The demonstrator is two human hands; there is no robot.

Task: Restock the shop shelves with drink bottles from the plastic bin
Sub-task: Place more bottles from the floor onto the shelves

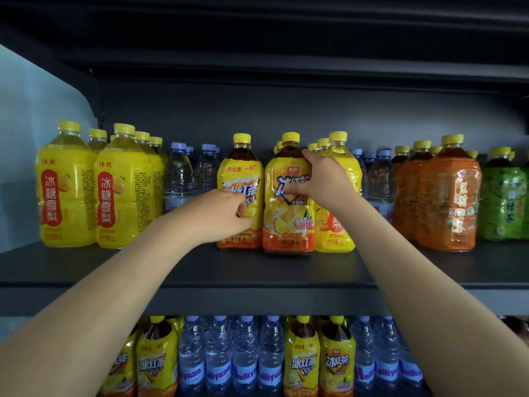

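While both arms reach over the shelf (257, 270), the right hand (323, 179) grips the front iced-tea bottle (286, 219), with fingers curled round its shoulder and thumb on the label. This bottle stands upright on the shelf. Just left of it, touching, is a second iced-tea bottle (243, 167). The left hand (220, 213) holds that one at mid-label, fingers curled against it. Just right of the front bottle is a pear-drink bottle (337, 233).
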